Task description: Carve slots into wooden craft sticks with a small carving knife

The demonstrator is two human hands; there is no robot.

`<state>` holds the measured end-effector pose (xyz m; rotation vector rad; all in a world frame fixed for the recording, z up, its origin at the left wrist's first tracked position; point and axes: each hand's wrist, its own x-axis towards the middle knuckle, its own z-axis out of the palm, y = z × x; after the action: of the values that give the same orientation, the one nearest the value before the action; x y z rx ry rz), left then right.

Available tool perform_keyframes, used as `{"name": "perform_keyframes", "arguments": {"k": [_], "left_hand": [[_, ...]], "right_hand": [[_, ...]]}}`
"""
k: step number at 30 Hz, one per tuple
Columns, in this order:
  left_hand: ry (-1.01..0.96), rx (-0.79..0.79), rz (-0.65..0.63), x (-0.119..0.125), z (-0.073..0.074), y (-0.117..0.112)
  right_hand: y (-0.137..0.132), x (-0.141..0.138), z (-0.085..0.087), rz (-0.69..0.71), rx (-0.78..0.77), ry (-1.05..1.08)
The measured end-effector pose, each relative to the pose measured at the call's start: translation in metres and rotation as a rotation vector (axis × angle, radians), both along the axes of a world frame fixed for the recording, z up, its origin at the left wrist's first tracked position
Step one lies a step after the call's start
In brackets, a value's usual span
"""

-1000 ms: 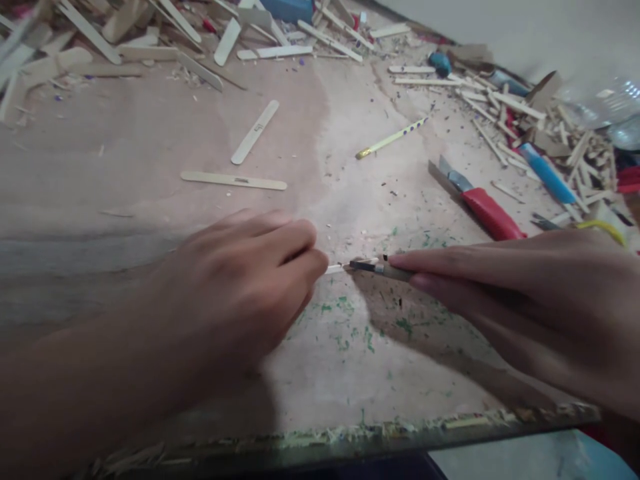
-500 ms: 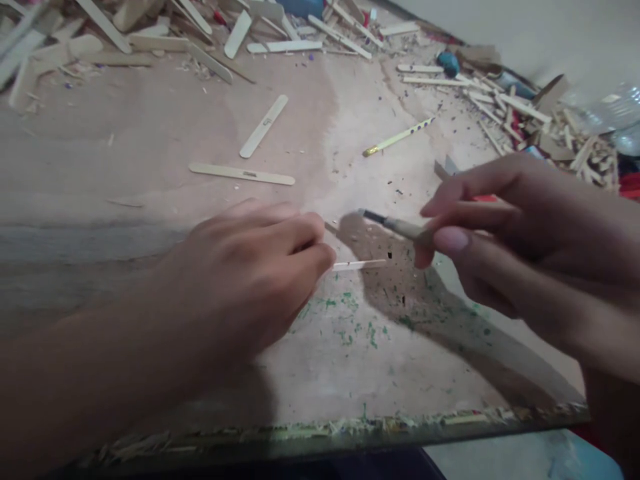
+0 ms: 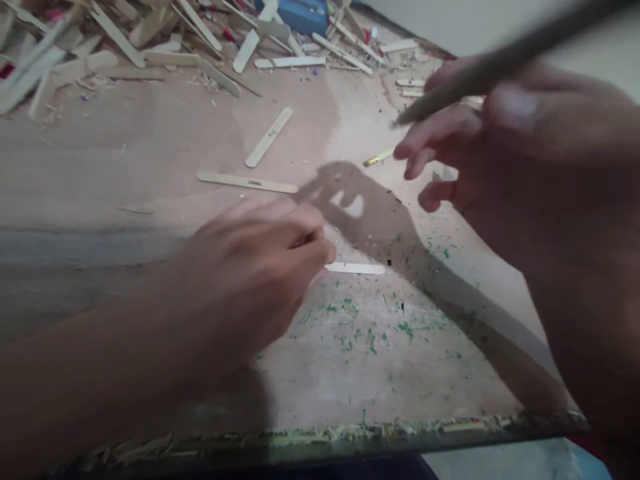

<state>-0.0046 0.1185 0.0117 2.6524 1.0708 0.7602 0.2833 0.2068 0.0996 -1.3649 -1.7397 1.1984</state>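
My left hand [image 3: 260, 267] is closed over a wooden craft stick [image 3: 356, 268], pressing it against the tabletop; the stick's right end juts out past the fingers. Raised above the table on the right, my right hand [image 3: 480, 133] holds a slim carving tool [image 3: 480, 70] by thumb and fingers. The tool looks blurred and dark, its narrow end pointing down to the left. Two craft sticks with small rectangular marks or slots at their middles lie beyond my left hand: one slanted stick [image 3: 269, 137] and one nearly level stick [image 3: 247, 183].
A heap of craft sticks and scraps [image 3: 165, 57] covers the back of the table, with a blue object [image 3: 303, 15] among it. A yellow pencil [image 3: 379, 158] lies partly behind my right hand. Green specks [image 3: 373, 333] dot the wooden tabletop [image 3: 320, 393]; shavings line its front edge.
My right hand has risen away from the stick, and the carving tool has swung up with it. My left hand stays on the stick, which now shows more of its flat face.
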Motion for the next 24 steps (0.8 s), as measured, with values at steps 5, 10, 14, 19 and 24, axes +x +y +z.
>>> {"name": "perform_keyframes", "arguments": {"k": [5, 10, 14, 19, 24], "left_hand": [[0.003, -0.076, -0.048, -0.001, 0.002, 0.004], [-0.017, -0.023, -0.010, 0.000, -0.006, 0.004], [-0.018, -0.032, -0.044, 0.002, -0.006, 0.005], [0.013, -0.029, -0.065, 0.005, 0.004, 0.006], [0.038, -0.064, -0.069, 0.006, 0.006, 0.008]], "right_hand": [[-0.023, -0.026, -0.004, 0.034, 0.210, -0.128], [-0.025, -0.022, -0.026, 0.123, 0.558, -0.621], [-0.019, -0.024, -0.051, 0.124, 0.752, -0.802], [0.000, -0.029, -0.057, 0.107, 0.754, -0.788], [-0.002, -0.031, -0.025, 0.076, 0.451, -0.348]]}}
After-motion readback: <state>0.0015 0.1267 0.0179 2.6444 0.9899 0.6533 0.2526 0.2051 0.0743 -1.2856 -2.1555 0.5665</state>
